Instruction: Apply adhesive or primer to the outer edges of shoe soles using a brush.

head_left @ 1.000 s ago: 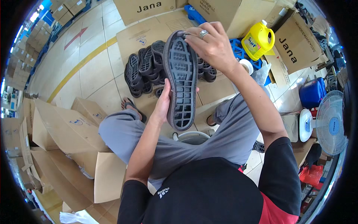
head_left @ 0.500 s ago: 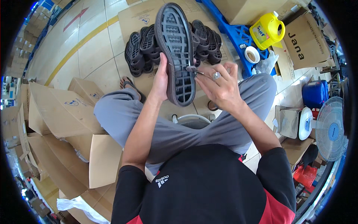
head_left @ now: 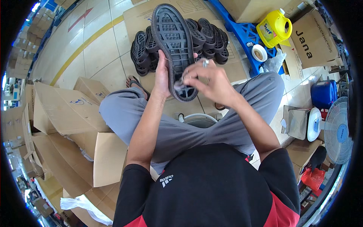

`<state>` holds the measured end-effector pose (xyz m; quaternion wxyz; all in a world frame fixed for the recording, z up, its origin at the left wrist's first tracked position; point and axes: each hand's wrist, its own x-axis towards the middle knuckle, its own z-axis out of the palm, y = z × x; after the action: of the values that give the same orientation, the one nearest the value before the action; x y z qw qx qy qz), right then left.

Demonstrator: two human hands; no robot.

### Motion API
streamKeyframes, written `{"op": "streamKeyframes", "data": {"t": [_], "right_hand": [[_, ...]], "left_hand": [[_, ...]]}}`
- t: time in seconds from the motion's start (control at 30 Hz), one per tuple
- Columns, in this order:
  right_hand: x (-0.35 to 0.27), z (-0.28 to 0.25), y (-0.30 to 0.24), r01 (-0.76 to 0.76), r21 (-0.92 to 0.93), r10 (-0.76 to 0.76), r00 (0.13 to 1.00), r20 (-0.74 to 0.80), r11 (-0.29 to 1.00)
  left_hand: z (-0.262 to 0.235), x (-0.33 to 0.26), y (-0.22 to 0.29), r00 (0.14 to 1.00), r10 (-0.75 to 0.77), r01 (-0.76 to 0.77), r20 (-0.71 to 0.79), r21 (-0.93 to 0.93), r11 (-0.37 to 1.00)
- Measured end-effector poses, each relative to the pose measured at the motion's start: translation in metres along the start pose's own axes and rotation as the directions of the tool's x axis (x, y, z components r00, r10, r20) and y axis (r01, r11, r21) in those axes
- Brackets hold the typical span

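Note:
A dark brown shoe sole [head_left: 174,36] is held up in front of me, its gridded, hollow side facing me and its long axis near upright. My left hand [head_left: 162,77] grips its left edge, the thumb along the side and fingertips showing at the right edge. My right hand [head_left: 213,81] wears a ring and pinches a small brush [head_left: 179,84]. The brush's tip, smeared by motion, is at the lower part of the sole's cavity. Behind the held sole, several similar soles [head_left: 217,41] stand in overlapping rows on flattened cardboard [head_left: 132,20].
On a blue plastic pallet [head_left: 245,36] at the right stand a yellow jug [head_left: 270,30], a white bowl [head_left: 259,52] with pale brown contents and a plastic bag [head_left: 275,62]. Open cartons [head_left: 68,109] flank my left leg. A fan [head_left: 337,125] is at far right.
My right hand has moved the brush down and left, from the sole's right edge to its lower part. The held sole tilts a little more to the left.

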<state>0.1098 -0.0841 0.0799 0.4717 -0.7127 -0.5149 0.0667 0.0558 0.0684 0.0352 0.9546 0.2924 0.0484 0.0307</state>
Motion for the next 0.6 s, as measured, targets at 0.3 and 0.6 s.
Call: {"op": "streamKeyframes", "data": {"t": [0.3, 0.6], "right_hand": [[0.03, -0.01, 0.034, 0.307, -0.561, -0.424, 0.902, -0.087, 0.769], [-0.049, -0.008, 0.003, 0.2, -0.341, -0.21, 0.978, 0.006, 0.918]], "left_hand": [[-0.019, 0.002, -0.013, 0.996, -0.064, 0.064, -0.061, 0.01, 0.998], [-0.024, 0.01, -0.011, 0.999, -0.034, 0.031, -0.042, -0.086, 0.996]]}}
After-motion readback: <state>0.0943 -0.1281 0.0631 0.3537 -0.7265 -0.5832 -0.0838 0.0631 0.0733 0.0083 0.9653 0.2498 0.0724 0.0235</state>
